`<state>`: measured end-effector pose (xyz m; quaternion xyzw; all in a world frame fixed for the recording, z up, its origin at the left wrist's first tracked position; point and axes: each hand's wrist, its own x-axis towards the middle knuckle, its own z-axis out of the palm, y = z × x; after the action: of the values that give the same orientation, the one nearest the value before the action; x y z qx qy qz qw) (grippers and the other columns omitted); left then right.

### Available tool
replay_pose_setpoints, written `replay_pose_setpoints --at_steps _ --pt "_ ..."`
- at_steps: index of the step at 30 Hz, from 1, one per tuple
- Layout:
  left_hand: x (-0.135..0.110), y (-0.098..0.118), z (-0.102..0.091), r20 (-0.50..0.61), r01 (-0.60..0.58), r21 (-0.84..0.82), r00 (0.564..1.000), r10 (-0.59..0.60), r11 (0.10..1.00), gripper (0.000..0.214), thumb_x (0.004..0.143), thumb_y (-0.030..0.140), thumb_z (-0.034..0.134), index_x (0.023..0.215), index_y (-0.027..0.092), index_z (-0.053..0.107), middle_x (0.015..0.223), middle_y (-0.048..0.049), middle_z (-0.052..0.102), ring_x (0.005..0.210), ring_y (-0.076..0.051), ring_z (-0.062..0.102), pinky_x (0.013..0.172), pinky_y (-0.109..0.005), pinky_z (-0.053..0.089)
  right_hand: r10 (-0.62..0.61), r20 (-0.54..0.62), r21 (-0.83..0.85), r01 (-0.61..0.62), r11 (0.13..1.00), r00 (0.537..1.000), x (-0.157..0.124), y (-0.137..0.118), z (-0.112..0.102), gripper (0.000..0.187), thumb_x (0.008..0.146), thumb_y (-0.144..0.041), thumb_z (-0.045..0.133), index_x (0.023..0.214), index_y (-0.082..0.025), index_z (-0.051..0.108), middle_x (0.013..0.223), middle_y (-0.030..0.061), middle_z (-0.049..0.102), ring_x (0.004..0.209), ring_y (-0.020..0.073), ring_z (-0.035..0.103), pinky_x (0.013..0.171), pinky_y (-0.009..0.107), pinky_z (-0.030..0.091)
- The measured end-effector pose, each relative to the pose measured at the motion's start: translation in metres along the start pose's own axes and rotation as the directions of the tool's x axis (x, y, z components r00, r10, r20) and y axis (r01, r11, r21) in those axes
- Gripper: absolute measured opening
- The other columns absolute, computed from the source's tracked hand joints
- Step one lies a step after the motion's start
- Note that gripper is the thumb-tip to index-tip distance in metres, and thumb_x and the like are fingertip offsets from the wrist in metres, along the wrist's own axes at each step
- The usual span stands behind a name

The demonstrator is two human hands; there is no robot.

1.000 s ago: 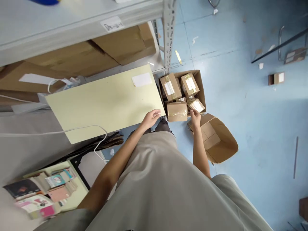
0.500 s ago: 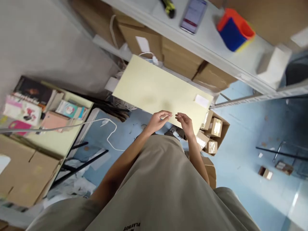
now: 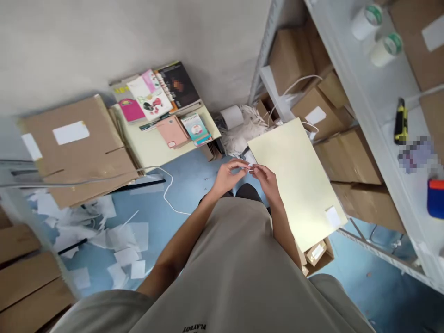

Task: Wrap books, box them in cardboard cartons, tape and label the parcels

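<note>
My left hand (image 3: 229, 177) and my right hand (image 3: 266, 181) are held together in front of my shirt, fingertips meeting at about waist height. The fingers of both are bent and pinched inward. A tiny pale sliver shows between the fingertips, too small to name. Just right of my right hand lies the pale yellow tabletop (image 3: 294, 171), with a small white paper (image 3: 333, 216) near its far right corner. Neither hand touches the table.
At the left, a second table (image 3: 159, 155) bears books (image 3: 154, 99) and a flattened carton (image 3: 83, 157). A white cable (image 3: 167, 194) hangs beside me. Paper scraps (image 3: 128, 256) litter the blue floor. Shelving (image 3: 367, 111) at right holds cartons (image 3: 350, 155), tape rolls (image 3: 386, 48) and a cutter knife (image 3: 401, 122).
My view has swung left, bringing the books and carton nearer the middle and shifting the yellow table right. My hands have come closer together, their fingertips now meeting.
</note>
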<state>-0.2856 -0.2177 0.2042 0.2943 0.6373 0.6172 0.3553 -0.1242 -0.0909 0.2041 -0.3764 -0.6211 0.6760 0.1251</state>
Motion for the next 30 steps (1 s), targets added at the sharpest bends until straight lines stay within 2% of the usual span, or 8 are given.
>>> replay_pose_setpoints --at_steps 6,10,12,16,21,24,27,30 --pt "0.022 -0.001 -0.056 -0.261 0.058 -0.029 0.963 -0.063 0.998 0.029 0.095 0.055 0.086 0.093 0.026 0.09 0.12 -0.0129 0.087 0.118 -0.03 0.082 0.115 -0.049 0.064 0.043 0.205 -0.024 -0.038 0.999 0.978 0.076 -0.032 0.049 0.066 0.094 -0.084 0.082 0.128 -0.028 0.083 0.132 0.0121 0.088 0.122 0.0325 0.085 0.114 0.052 0.068" --pt "0.031 0.008 -0.105 -0.443 0.118 0.01 0.891 -0.102 0.993 0.023 0.093 0.048 0.085 0.089 0.025 0.087 0.121 -0.012 0.086 0.123 -0.031 0.081 0.118 -0.051 0.063 0.057 0.34 -0.056 -0.041 0.998 0.939 0.136 -0.048 0.085 0.069 0.091 -0.087 0.083 0.126 -0.027 0.083 0.13 0.0126 0.089 0.12 0.033 0.086 0.112 0.052 0.069" --pt "0.028 0.01 -0.129 -0.548 0.169 -0.018 0.823 -0.151 0.985 0.027 0.09 0.05 0.087 0.084 0.024 0.083 0.122 -0.0119 0.087 0.123 -0.032 0.081 0.118 -0.051 0.064 0.056 0.401 -0.063 -0.033 0.997 0.914 0.163 -0.055 0.106 0.07 0.091 -0.088 0.083 0.125 -0.027 0.083 0.129 0.0121 0.089 0.119 0.0324 0.086 0.11 0.051 0.07" --pt "0.014 0.002 -0.164 -0.733 0.25 -0.12 0.63 -0.256 0.961 0.041 0.088 0.062 0.088 0.081 0.023 0.076 0.127 -0.0118 0.087 0.123 -0.032 0.081 0.117 -0.051 0.065 0.058 0.516 -0.072 -0.024 0.997 0.855 0.202 -0.067 0.148 0.069 0.091 -0.088 0.084 0.122 -0.027 0.084 0.126 0.0117 0.09 0.116 0.0321 0.086 0.108 0.05 0.07" --pt "-0.005 -0.024 -0.204 -0.854 0.298 -0.207 0.41 -0.321 0.932 0.052 0.092 0.067 0.085 0.071 0.025 0.063 0.119 -0.0129 0.088 0.128 -0.034 0.08 0.113 -0.049 0.065 0.105 0.623 -0.141 -0.021 0.99 0.775 0.217 -0.073 0.197 0.065 0.093 -0.086 0.083 0.121 -0.027 0.085 0.123 0.011 0.09 0.114 0.0311 0.087 0.108 0.05 0.07" --pt "-0.016 -0.044 -0.24 -0.889 0.302 -0.238 0.316 -0.333 0.923 0.054 0.094 0.069 0.082 0.071 0.025 0.061 0.112 -0.0116 0.087 0.125 -0.033 0.08 0.117 -0.049 0.063 0.121 0.662 -0.167 -0.013 0.986 0.739 0.215 -0.074 0.229 0.066 0.093 -0.087 0.083 0.12 -0.027 0.085 0.122 0.0107 0.09 0.113 0.0306 0.087 0.108 0.05 0.07" --pt "-0.026 -0.063 -0.282 -0.893 0.299 -0.263 0.285 -0.349 0.917 0.045 0.092 0.067 0.083 0.085 0.024 0.072 0.115 -0.0115 0.087 0.124 -0.032 0.079 0.121 -0.051 0.061 0.135 0.661 -0.191 -0.008 0.982 0.738 0.211 -0.07 0.265 0.067 0.091 -0.088 0.083 0.118 -0.027 0.084 0.122 0.0102 0.09 0.113 0.0308 0.087 0.106 0.049 0.071" --pt "-0.037 -0.079 -0.325 -0.872 0.308 -0.265 0.327 -0.363 0.914 0.042 0.091 0.059 0.084 0.104 0.02 0.079 0.12 -0.0148 0.086 0.124 -0.032 0.08 0.119 -0.05 0.062 0.159 0.622 -0.207 -0.035 0.978 0.767 0.204 -0.061 0.301 0.069 0.087 -0.088 0.086 0.118 -0.026 0.084 0.12 0.011 0.09 0.113 0.0316 0.088 0.105 0.05 0.072"
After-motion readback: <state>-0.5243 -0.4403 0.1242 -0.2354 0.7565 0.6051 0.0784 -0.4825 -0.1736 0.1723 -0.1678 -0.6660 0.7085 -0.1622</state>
